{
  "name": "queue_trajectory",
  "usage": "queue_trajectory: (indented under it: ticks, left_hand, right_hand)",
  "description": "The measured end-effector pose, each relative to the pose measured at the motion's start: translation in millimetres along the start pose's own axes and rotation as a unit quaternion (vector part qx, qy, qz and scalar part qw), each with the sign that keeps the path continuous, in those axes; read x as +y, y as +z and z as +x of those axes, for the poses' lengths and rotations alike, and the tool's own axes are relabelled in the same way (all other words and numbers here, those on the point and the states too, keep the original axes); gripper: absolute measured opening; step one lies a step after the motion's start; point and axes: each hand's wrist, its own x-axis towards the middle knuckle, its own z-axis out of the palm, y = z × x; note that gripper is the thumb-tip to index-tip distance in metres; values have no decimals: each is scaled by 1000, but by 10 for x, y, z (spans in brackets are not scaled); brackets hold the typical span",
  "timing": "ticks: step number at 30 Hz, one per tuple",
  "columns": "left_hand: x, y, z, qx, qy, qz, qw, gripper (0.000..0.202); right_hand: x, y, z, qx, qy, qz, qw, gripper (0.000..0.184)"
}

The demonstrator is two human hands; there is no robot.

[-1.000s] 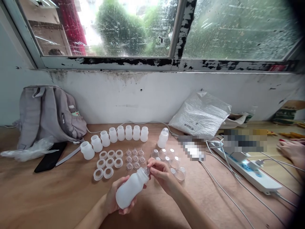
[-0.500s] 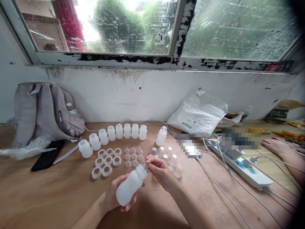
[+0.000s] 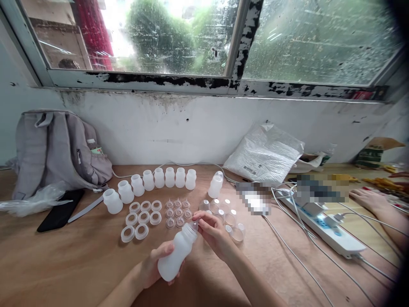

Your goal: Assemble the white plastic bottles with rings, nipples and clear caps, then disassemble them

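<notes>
My left hand (image 3: 155, 261) is wrapped around the body of a frosted white baby bottle (image 3: 175, 259), which tilts with its neck up and to the right. The fingertips of my right hand (image 3: 214, 233) pinch a clear bottle nipple (image 3: 195, 221) at the bottle's mouth. Just beyond lie several clear nipples (image 3: 178, 212) in rows, with white collar rings (image 3: 141, 231) to their left. Clear dome caps (image 3: 237, 232) stand right of my right hand, partly hidden by it. Open bottles (image 3: 137, 185) form a curved row behind, and one capped bottle (image 3: 215, 185) stands apart.
A grey backpack (image 3: 60, 149) and a black flat object (image 3: 59, 211) are at the left. A silvery plastic bag (image 3: 265, 153) leans on the wall. A power strip (image 3: 335, 234) with cables lies at the right, near another person's hand (image 3: 367, 198).
My left hand has shifted slightly on the bottle, which stands a little more upright. My right fingers still pinch the nipple at its mouth. The view has shifted slightly.
</notes>
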Motion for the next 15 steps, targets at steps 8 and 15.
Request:
queue_trajectory:
  ticks: [8, 15]
  left_hand:
    - [31, 51, 2, 20, -3, 39, 999, 36]
    - [13, 5, -10, -40, -38, 38, 998, 37]
  right_hand:
    - [42, -34, 47, 36, -2, -32, 999, 18]
    - [-15, -68, 28, 95, -53, -75, 991, 17]
